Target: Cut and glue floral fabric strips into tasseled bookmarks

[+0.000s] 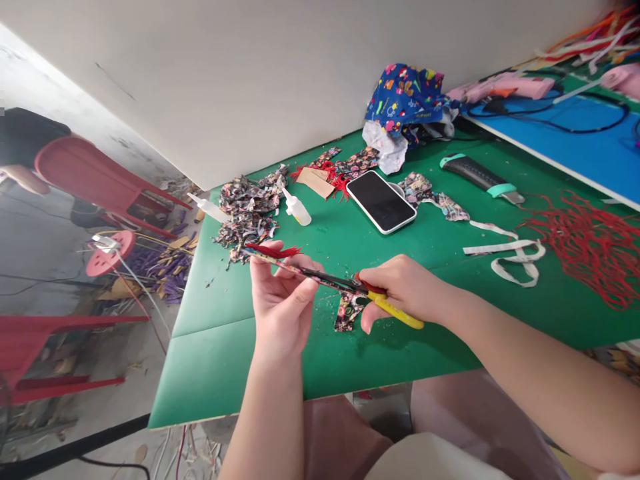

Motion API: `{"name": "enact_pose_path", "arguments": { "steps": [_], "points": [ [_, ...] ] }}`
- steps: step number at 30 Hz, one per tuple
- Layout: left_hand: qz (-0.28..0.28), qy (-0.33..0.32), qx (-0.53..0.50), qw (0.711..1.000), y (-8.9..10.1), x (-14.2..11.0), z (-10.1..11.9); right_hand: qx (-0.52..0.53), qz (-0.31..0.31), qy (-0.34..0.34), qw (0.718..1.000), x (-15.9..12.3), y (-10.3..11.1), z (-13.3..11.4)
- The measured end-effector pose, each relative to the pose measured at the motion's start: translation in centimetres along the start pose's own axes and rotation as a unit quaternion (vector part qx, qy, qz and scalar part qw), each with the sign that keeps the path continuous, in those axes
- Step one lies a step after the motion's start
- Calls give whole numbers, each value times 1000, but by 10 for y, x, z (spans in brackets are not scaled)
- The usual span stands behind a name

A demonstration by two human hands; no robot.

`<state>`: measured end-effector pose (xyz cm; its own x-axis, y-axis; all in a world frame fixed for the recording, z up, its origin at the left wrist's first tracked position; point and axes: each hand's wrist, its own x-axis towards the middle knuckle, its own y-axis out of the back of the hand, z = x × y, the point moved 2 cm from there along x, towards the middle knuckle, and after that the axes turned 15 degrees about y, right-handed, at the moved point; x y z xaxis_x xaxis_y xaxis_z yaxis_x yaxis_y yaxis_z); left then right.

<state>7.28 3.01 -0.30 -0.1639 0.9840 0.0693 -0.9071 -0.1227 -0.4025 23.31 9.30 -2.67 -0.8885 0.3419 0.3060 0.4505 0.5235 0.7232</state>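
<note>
My left hand (283, 310) pinches a narrow strip of dark flowered fabric (263, 257) with a red thread tassel (281, 252) along it. Closed round the handles of a pair of scissors (397, 313), one of them yellow, is my right hand (407, 287). The blades point left and lie along the fabric; whether they are apart cannot be made out. Another piece of flowered fabric (345, 317) shows just below the scissors, beside my right hand. A heap of fabric scraps (250, 207) lies past my left hand.
On the green table (215, 373) are two glue bottles (299, 210) (207, 207), a phone (383, 202), a cardboard piece (315, 182), a utility knife (480, 177), red threads (595, 247) and blue printed cloth (405, 100). A person's arm (25, 177) shows by a red chair (95, 177).
</note>
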Motion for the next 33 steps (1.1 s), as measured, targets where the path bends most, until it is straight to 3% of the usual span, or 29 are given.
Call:
{"name": "enact_pose_path", "arguments": {
  "steps": [4,7,11,13,15,16,18,21,26,28,29,33],
  "points": [
    [27,-12,-4,1000,3,1,0,59,65,-14,996,-2,0,2],
    [49,-31,4,998,6,1,3,200,125,-54,970,-3,-1,8],
    [66,-149,125,979,7,-6,14,321,146,-75,933,-3,-4,14],
    [73,-218,260,938,7,-12,19,381,142,-81,910,1,-7,13],
    [80,-268,394,876,6,-16,20,465,154,-116,864,6,-11,10],
    [80,-288,444,844,6,-17,19,498,166,-139,840,10,-14,7],
    [69,-330,506,794,5,-18,15,521,183,-158,819,18,-20,2],
    [49,-373,543,751,5,-18,11,512,206,-153,820,29,-27,-6],
    [64,-403,557,723,7,-23,14,447,249,-146,847,39,-22,-16],
    [82,-407,541,732,11,-28,18,397,270,-146,865,40,-13,-18],
    [100,-402,513,752,14,-30,21,368,281,-147,874,40,-7,-19],
    [206,-331,260,884,33,-34,30,253,293,-146,910,39,16,-23]
  ]
}}
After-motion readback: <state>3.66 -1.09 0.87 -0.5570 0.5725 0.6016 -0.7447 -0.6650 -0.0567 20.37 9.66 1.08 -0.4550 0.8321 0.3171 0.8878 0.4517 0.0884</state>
